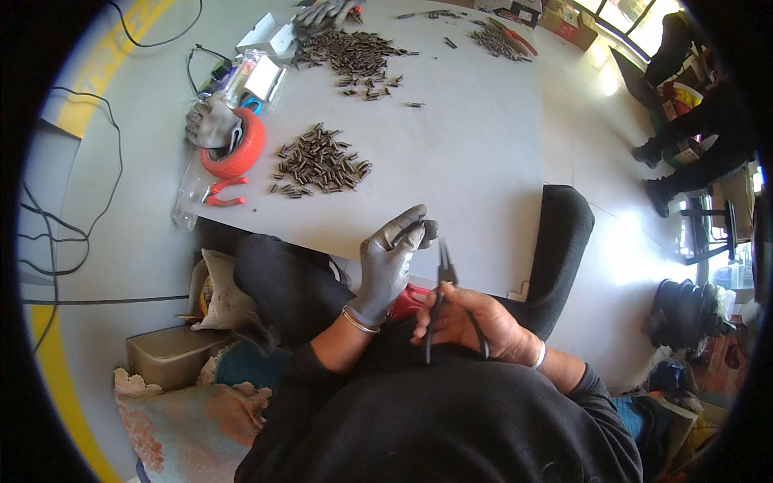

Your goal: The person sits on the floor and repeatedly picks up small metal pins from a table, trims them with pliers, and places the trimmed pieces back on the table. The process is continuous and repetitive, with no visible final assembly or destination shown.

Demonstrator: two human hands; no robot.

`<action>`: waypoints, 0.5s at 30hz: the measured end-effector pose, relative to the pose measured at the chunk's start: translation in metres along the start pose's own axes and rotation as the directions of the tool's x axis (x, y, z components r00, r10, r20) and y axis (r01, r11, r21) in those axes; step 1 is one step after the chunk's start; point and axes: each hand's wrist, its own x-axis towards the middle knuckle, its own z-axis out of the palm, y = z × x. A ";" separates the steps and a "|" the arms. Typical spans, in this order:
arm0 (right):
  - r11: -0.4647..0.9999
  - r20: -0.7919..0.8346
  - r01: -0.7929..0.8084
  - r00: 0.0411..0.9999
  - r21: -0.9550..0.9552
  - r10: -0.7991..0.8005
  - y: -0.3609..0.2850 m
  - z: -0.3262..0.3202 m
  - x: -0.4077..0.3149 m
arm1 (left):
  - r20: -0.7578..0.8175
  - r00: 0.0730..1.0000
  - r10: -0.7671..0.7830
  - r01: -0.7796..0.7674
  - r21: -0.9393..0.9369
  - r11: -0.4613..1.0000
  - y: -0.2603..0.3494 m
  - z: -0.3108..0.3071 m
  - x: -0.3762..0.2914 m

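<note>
My left hand (386, 265), in a grey coated work glove, is closed around a small dark metal piece (409, 229) that the fingers mostly hide. Just right of it, my bare right hand (486, 314) grips long-nose pliers (447, 273) with dark handles. The pliers' jaws point away from me, slightly parted and blurred, apart from the gloved fingers. Beyond my hands on the grey table (459, 163) lies a pile of small cylindrical metal parts (323, 160). A red object (410, 300) shows partly between my wrists.
Red-handled pliers (226, 192) and a red ring (256, 151) with a glove (211, 125) on it lie at left. Farther back are a larger parts pile (356, 54), a white box (266, 33) and another heap (498, 43). A dark chair (564, 241) borders the right; a person (694, 133) stands beyond.
</note>
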 end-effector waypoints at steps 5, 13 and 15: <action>0.935 -0.206 0.296 0.920 -0.196 -0.334 -0.017 -0.032 0.007 | -0.017 1.000 -0.006 0.006 0.000 1.000 0.010 -0.004 0.031; 0.742 -0.243 0.561 0.712 -0.366 -0.658 -0.034 -0.064 0.037 | -0.075 0.975 0.211 -0.167 0.385 0.908 0.035 -0.026 0.205; 0.717 -0.190 0.587 0.709 -0.376 -0.680 -0.030 -0.067 0.039 | -0.106 0.971 0.216 -0.138 0.492 0.860 0.045 -0.037 0.241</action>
